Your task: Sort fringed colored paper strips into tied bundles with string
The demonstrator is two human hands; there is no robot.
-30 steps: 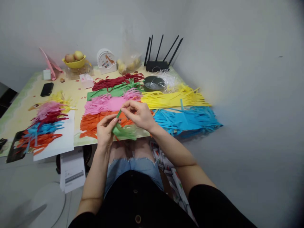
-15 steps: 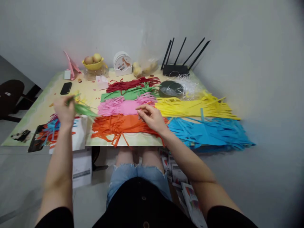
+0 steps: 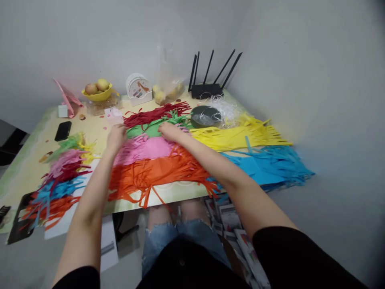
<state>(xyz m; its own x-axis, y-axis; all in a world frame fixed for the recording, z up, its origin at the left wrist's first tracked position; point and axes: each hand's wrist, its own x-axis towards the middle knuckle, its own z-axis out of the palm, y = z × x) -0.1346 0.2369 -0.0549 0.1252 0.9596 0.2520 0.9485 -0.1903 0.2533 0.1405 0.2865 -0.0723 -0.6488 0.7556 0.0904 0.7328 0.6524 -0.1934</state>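
My left hand (image 3: 116,137) is at the left end of a green fringed strip (image 3: 150,129), its fingers curled together; what lies between them is hidden. Fingers bent down onto the same green strip, my right hand (image 3: 169,131) pinches at its middle to right part. Just nearer lies a pink fringed strip (image 3: 156,148), and an orange fringed strip (image 3: 159,169) is along the table's front edge. Beyond the green one is a dark red fringed strip (image 3: 156,114). On the right are a yellow fringed strip (image 3: 228,137) and a blue fringed strip (image 3: 264,170).
Loose cut strands in several colours (image 3: 64,168) are piled at left, above a dark flat object (image 3: 19,224). A phone (image 3: 63,131), yellow fruit bowl (image 3: 98,96), white round holder (image 3: 138,89), dark bowl (image 3: 206,116) and black router (image 3: 207,90) stand farther back.
My left hand has moved right, from the left side with green strands to the green strip; those strands now lie on the left pile. My right hand has moved forward and left onto the green strip.
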